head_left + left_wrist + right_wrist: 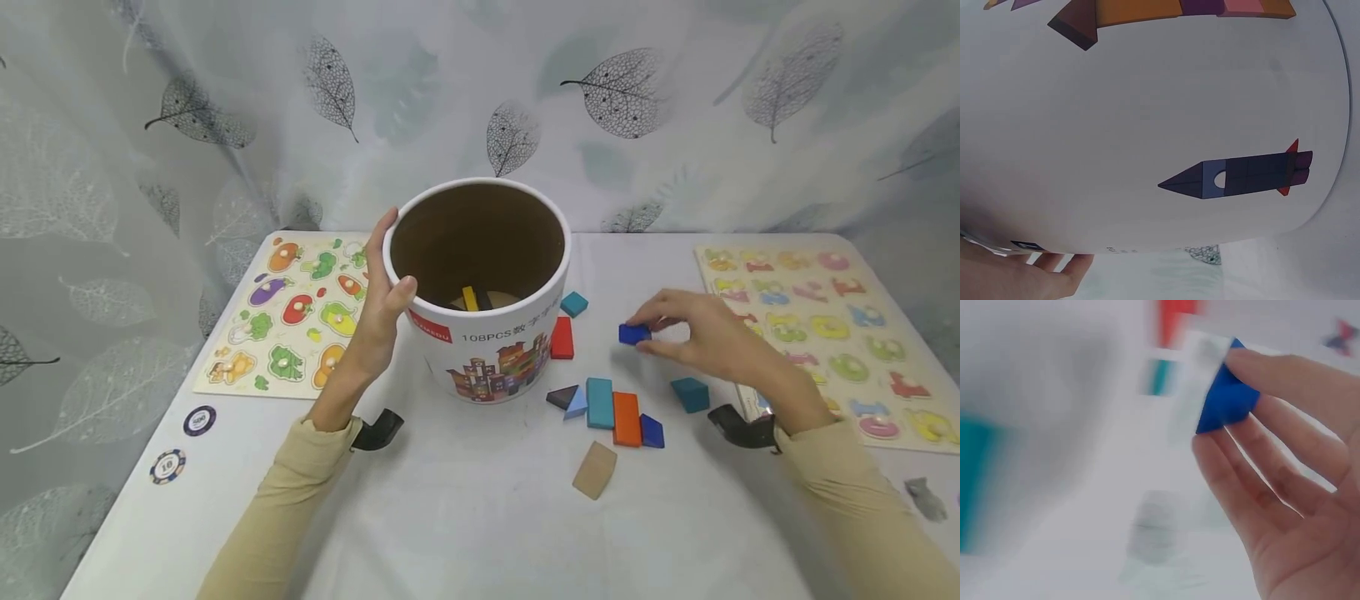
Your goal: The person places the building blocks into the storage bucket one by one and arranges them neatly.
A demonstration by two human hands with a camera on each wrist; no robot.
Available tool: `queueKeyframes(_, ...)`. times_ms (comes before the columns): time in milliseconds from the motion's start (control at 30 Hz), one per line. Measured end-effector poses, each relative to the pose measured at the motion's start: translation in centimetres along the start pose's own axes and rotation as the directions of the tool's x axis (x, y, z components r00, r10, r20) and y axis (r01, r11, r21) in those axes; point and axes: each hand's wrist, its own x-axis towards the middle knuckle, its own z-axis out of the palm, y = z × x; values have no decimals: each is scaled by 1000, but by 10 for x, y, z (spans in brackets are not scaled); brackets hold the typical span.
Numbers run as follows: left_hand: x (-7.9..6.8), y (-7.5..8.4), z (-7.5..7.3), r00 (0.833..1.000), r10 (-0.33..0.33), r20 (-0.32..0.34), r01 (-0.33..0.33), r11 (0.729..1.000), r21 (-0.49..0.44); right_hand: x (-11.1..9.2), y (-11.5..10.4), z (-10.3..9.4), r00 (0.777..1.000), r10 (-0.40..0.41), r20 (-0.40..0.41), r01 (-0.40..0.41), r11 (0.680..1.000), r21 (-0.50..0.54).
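A large white bucket with printed block pictures stands on the table, tilted slightly toward me. My left hand holds its left side near the rim, thumb toward the front and fingers farther back. In the left wrist view, the fingers lie along the bucket's wall. Inside the bucket are a yellow block and a dark one. To the right, my right hand pinches a blue block between thumb and fingers, above the table.
Several loose blocks lie right of the bucket, among them a red block, teal block, orange block and wooden block. Puzzle boards flank both sides: vegetables left, animals right. Two round chips lie front left.
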Motion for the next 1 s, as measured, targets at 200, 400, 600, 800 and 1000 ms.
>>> queueKeyframes(200,2,0,1,1000,15,-4,-15,1000,-8,46,-50,-45,924,-106,-367,156,982,109)
queueKeyframes(400,5,-1,4,1000,5,11,-5,1000,-2,84,-99,-52,876,-215,-432,361,886,291)
queueKeyframes(600,4,-1,3,1000,-4,6,4,1000,21,100,-116,-42,882,-289,-372,405,869,284)
queueKeyframes(800,1,-3,-1,1000,5,7,-5,1000,19,103,-115,-35,892,-286,-351,396,869,297)
queueKeyframes(1000,0,-3,-2,1000,7,6,-7,1000,21,86,-109,-37,891,-300,-340,404,866,295)
